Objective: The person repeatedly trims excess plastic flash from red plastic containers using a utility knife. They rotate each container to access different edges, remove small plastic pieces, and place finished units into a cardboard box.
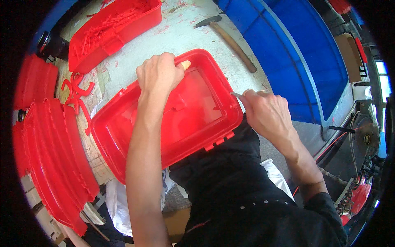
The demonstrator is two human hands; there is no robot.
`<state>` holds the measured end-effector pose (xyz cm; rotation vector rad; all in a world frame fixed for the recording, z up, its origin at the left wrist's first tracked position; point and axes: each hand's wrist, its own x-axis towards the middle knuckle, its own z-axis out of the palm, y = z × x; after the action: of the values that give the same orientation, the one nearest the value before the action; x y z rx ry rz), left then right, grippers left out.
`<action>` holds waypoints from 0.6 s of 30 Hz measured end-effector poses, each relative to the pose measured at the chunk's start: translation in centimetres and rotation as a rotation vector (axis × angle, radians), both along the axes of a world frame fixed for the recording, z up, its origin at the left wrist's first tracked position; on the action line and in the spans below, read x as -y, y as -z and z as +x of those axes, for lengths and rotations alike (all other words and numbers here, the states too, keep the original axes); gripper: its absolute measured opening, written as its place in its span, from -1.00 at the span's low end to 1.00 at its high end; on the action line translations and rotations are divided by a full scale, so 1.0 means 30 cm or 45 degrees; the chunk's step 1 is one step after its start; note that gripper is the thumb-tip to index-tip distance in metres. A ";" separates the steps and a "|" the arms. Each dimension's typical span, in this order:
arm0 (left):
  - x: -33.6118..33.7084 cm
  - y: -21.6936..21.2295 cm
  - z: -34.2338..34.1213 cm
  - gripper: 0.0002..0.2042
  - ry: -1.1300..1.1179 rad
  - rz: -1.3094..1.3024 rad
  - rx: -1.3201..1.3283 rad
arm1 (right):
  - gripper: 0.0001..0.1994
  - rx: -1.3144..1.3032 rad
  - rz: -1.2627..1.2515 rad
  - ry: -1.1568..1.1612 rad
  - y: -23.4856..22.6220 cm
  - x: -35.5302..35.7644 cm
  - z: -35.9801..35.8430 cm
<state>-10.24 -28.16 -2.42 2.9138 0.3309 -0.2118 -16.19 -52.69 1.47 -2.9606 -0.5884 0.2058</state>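
Note:
A shallow red plastic lid [181, 127] with hinge tabs along its near edge lies tilted in front of me, partly over my lap. My left hand [158, 72] is closed over its far rim, the thumb inside with a pale yellow cover [186, 65] on its tip. At the right end of the lid, my right hand [265, 109] is closed round a thin metal blade [236, 94], whose tip meets the rim. The fingers hide the rest of that tool.
A red plastic box [115, 31] full of red shavings stands at the far left. Stacked red parts [57, 152] rise at the left beside curled red offcuts [76, 90]. A hammer [232, 43] lies on the worktable [181, 35]. A large blue bin [288, 61] borders the right.

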 end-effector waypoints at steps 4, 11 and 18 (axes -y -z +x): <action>0.000 0.000 -0.010 -0.71 0.048 0.037 0.092 | -0.82 -0.084 -0.019 -0.057 -0.030 0.046 -0.051; -0.005 0.002 -0.008 -0.56 0.012 -0.021 0.036 | -0.76 0.052 0.364 0.063 0.016 0.013 0.071; -0.020 0.001 -0.013 -0.56 0.045 -0.056 0.090 | -0.77 0.010 0.493 -0.082 0.136 -0.110 0.231</action>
<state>-10.64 -27.57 -2.45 2.8771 0.2601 -0.1192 -9.26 -49.39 -2.61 -2.5732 -0.6422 0.0742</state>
